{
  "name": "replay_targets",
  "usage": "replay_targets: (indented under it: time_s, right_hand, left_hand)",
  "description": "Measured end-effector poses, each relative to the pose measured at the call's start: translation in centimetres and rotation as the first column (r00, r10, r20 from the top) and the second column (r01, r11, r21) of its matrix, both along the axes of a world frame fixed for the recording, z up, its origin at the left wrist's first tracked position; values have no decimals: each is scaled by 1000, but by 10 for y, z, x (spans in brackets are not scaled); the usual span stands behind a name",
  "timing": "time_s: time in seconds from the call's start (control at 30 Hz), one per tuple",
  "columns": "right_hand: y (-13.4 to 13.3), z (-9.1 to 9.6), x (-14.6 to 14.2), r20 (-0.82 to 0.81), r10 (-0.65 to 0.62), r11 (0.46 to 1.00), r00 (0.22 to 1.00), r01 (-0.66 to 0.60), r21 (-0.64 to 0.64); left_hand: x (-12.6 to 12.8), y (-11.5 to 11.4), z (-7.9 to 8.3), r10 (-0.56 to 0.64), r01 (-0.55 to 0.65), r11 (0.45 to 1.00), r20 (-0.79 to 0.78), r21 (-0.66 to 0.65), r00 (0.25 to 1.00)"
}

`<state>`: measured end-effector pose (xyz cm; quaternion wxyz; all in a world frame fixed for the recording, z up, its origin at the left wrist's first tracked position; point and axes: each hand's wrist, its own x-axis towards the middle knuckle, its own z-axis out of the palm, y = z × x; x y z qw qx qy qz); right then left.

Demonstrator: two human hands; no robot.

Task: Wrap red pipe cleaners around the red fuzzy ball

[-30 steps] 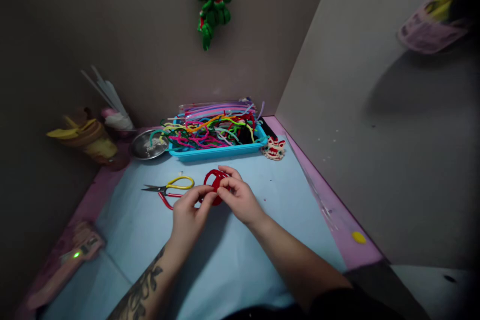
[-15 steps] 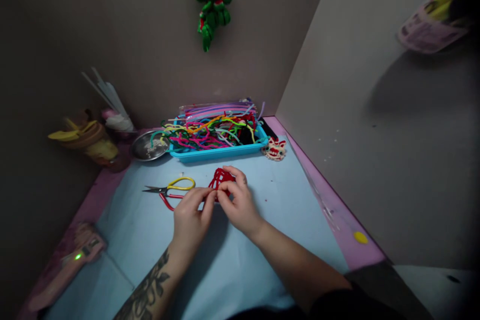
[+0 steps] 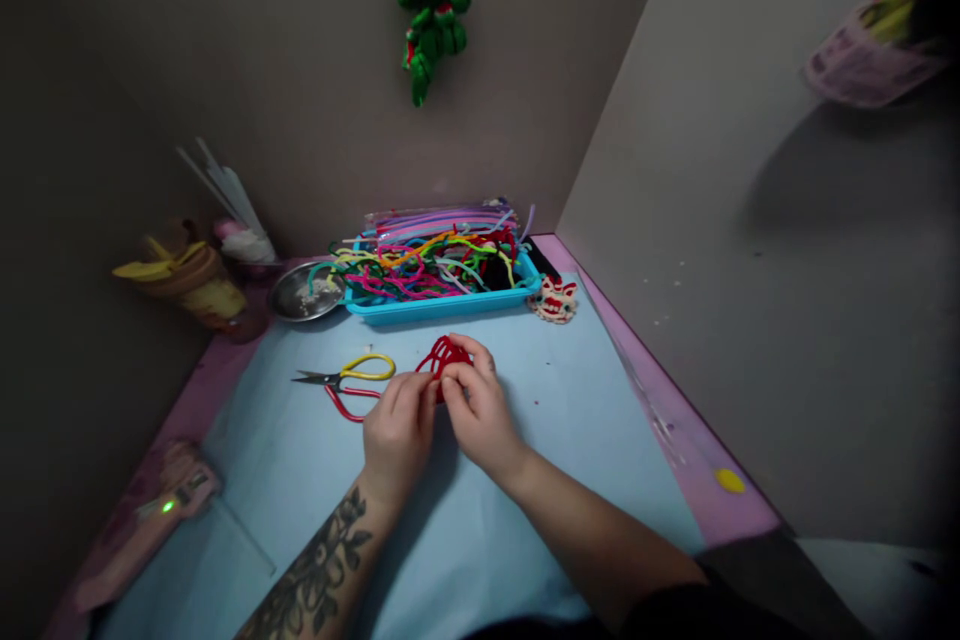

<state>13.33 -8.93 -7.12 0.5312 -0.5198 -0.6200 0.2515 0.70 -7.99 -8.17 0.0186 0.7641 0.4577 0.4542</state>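
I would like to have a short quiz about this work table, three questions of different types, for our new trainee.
1. True or false: the scissors have one yellow handle and one red.
2. What lies beside the right end of the blue tray? A) metal bowl B) face-shaped ornament C) glue gun
3. Complete: the left hand and right hand hold a ____ openwork piece.

Key: 1 true; 2 B; 3 red.

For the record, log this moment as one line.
left hand: pinching red piece; right hand: holding red piece; scissors: on blue sheet; blue tray: beyond hands
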Motion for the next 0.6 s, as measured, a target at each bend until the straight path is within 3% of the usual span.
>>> replay_targets:
  time_s: [0.2, 0.43, 0.6]
  right_hand:
    - [-1, 1, 2, 1, 34, 999, 999, -34, -6]
    - [-1, 4, 3, 105, 23, 997, 994, -32, 77]
    - [-3, 7, 11, 27, -59, 995, 998, 57, 78]
  left_hand:
    - [-5, 5, -4, -5, 5, 1000, -8, 19, 1000]
    - [-10, 9, -1, 9, -7, 999, -33, 52, 999]
    - [-11, 12, 0, 12, -12, 999, 2, -40, 1000]
